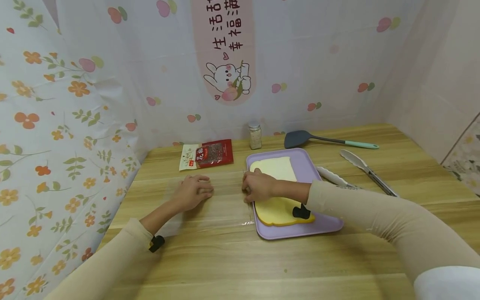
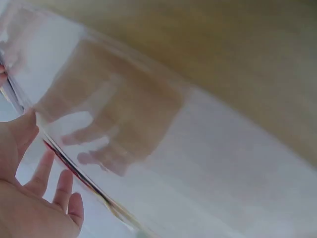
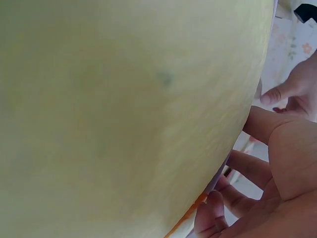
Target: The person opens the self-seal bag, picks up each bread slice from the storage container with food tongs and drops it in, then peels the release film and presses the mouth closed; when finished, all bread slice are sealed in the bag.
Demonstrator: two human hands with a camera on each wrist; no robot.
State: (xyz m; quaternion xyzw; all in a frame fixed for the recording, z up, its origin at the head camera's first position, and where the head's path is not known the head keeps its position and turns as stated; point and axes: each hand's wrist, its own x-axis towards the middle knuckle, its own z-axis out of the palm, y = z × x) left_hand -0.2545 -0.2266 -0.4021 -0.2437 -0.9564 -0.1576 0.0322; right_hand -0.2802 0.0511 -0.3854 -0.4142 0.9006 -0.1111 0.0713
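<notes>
A sheet of clear, glossy film [image 1: 226, 208] lies on the wooden table between the two hands. At its left part rests my left hand [image 1: 192, 192]; in the left wrist view the thumb touches the shiny surface and the fingers [image 2: 63, 191] are spread apart. My right hand [image 1: 259, 186] is at the left rim of a purple tray [image 1: 270, 231], by the film's right edge. Its fingertips touch down there, set apart from the thumb; what lies under them is hidden. A yellow bread-slice-shaped piece [image 1: 275, 212] lies on the tray, partly beneath the right wrist.
Behind the film lie a red spice packet [image 1: 214, 154] and a small glass jar [image 1: 255, 136]. A spatula [image 1: 298, 138] rests behind the tray. Metal tongs [image 1: 371, 173] with pale tips lie right of the tray, near the right forearm. A patterned curtain hangs behind and left.
</notes>
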